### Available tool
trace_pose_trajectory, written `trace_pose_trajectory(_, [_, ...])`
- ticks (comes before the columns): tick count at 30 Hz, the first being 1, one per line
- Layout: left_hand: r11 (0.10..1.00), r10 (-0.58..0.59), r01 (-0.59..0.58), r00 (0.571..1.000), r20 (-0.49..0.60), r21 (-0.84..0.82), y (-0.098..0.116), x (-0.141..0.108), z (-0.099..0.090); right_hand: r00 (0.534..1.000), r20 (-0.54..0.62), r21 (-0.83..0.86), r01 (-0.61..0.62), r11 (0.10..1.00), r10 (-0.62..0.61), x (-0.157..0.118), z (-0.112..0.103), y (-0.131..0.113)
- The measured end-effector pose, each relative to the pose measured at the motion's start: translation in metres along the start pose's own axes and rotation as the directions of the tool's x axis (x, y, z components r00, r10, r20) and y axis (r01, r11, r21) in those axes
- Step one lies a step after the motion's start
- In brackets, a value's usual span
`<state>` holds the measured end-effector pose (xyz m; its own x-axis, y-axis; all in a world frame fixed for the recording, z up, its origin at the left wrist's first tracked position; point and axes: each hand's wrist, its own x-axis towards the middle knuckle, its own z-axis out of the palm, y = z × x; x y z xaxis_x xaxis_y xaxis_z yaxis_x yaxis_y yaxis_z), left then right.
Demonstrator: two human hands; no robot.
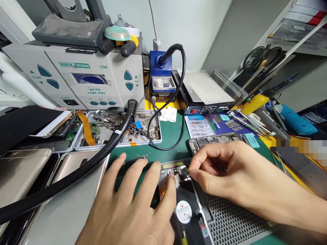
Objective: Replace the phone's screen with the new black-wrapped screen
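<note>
A phone screen assembly lies with its black inner side up, bearing a round white sticker. My left hand is spread over its left part, the index fingertip resting near the top edge beside small metal parts. At the top right corner, my right hand pinches thumb and forefinger together by a shiny black piece. Whatever is between those fingertips is too small to make out. Behind the right hand sits an opened phone body with its inner parts exposed, partly covered by that hand.
A hot-air station stands back left, its black hose crossing the left side. A tray holds circuit boards. Behind are a blue soldering stand and a heating plate. Phones lie left; tools lie right.
</note>
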<state>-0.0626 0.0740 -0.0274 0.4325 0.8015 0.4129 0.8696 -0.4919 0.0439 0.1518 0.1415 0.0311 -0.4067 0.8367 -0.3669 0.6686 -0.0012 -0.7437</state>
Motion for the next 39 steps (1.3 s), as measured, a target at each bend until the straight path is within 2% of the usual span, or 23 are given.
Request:
trace_pose_trajectory(2, [1.000,0.006,-0.006,1.000,-0.002,0.002,0.000,-0.001,-0.001,0.974,0.030,-0.146,0.226,0.963,-0.224,0.000,0.000,0.003])
trace_pose_trajectory(4, [1.000,0.011,-0.011,1.000,-0.006,0.004,-0.001,-0.001,-0.001,0.877,0.116,-0.294,0.479,0.827,-0.467,0.001,-0.001,0.008])
trace_pose_trajectory(6, [1.000,0.017,-0.017,1.000,-0.005,0.009,-0.001,-0.002,-0.001,0.782,0.199,-0.396,0.616,0.681,-0.591,0.003,-0.004,0.011])
trace_pose_trajectory(7, [1.000,0.024,-0.023,1.000,-0.006,0.012,0.000,-0.003,-0.001,0.759,0.220,-0.435,0.638,0.635,-0.613,0.004,-0.005,0.012])
trace_pose_trajectory(11, [0.999,0.043,-0.043,0.999,-0.021,0.028,0.002,-0.001,0.001,0.725,0.259,-0.538,0.657,0.528,-0.638,0.008,-0.011,0.010])
trace_pose_trajectory(16, [0.997,0.058,-0.055,0.996,-0.068,0.046,0.005,0.003,0.007,0.692,0.294,-0.586,0.676,0.447,-0.660,0.010,-0.011,0.005])
trace_pose_trajectory(20, [0.998,0.056,-0.053,0.992,-0.117,0.033,0.003,0.001,0.010,0.673,0.294,-0.598,0.684,0.419,-0.679,0.010,-0.009,0.004])
trace_pose_trajectory(24, [1.000,0.027,-0.028,0.994,-0.107,-0.002,-0.001,-0.003,0.009,0.651,0.299,-0.593,0.700,0.399,-0.698,0.013,-0.007,0.003])
trace_pose_trajectory(29, [0.996,-0.071,0.063,0.989,-0.133,-0.064,0.000,-0.004,0.007,0.620,0.336,-0.583,0.728,0.360,-0.708,0.018,-0.005,0.006])
trace_pose_trajectory(33, [0.992,-0.104,0.090,0.983,-0.150,-0.094,0.002,-0.001,0.007,0.596,0.379,-0.570,0.753,0.329,-0.708,0.019,-0.007,0.007])
trace_pose_trajectory(39, [0.992,-0.088,0.076,0.988,-0.124,-0.103,-0.003,0.001,0.006,0.608,0.390,-0.569,0.750,0.338,-0.692,0.021,-0.008,0.006])
